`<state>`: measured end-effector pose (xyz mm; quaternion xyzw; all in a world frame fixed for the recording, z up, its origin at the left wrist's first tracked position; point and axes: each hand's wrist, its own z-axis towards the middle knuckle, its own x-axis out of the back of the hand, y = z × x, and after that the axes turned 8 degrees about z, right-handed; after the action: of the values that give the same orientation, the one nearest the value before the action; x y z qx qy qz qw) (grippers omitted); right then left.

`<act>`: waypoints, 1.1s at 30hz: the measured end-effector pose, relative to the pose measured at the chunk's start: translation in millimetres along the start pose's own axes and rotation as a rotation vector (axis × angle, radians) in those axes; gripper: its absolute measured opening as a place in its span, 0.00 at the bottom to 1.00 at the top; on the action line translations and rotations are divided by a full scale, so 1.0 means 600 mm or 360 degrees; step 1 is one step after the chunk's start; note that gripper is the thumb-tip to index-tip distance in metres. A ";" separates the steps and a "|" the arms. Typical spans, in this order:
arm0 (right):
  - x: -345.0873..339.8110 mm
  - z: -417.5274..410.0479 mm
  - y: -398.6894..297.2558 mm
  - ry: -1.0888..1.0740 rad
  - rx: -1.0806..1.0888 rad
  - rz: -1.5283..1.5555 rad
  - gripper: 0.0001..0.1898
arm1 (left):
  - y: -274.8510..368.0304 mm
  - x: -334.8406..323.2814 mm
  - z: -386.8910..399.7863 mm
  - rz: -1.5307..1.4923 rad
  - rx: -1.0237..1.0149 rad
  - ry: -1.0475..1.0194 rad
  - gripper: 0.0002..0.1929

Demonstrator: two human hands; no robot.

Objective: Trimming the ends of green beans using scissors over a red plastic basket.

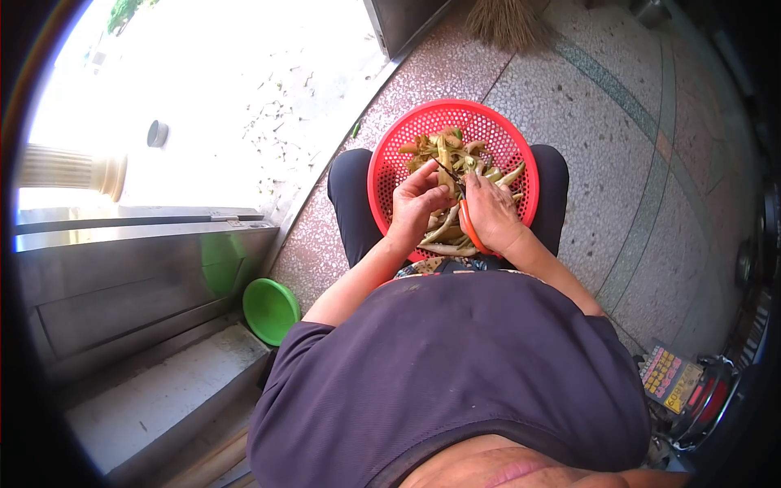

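Note:
A red perforated plastic basket (451, 105) rests between my knees, with several pale green and yellowish vegetable pieces (448, 249) in it; their exact kind is unclear. Over the basket, my left hand (421, 198) holds a long pale piece (443, 160) between thumb and fingers. My right hand (493, 210) grips scissors with orange handles (468, 226). Their dark blades point up and left, close beside the piece and my left fingertips. Whether the blades touch the piece cannot be told. My right fingers partly cover the scissors.
A green plastic bowl (271, 311) stands at the lower left by a metal door panel (140, 274). Bits of stem (277, 116) lie scattered on bright ground beyond the doorway. A straw broom (505, 24) is at the top. At the lower right is a plate with writing (668, 377).

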<state>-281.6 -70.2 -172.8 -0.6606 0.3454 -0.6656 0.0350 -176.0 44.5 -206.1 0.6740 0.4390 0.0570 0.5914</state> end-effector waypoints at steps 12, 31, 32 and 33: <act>-0.015 0.001 0.009 0.0035 -0.0001 0.0470 0.09 | 0.016 0.021 0.012 0.0177 0.0206 -0.0082 0.26; 0.016 0.005 0.015 -0.0267 0.0006 0.0797 0.11 | 0.037 0.053 0.020 -0.0794 0.0648 -0.0425 0.17; 0.016 0.005 0.014 -0.0245 0.0000 0.0775 0.10 | 0.041 0.050 0.018 -0.0621 0.0621 -0.0370 0.17; 0.013 0.005 0.016 -0.0244 -0.0001 0.0775 0.10 | 0.046 0.043 0.015 -0.0448 0.0595 -0.0316 0.17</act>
<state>-283.5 -82.4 -171.4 -0.6065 0.4909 -0.5854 0.2202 -140.4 57.3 -196.8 0.7061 0.4712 -0.1748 0.4988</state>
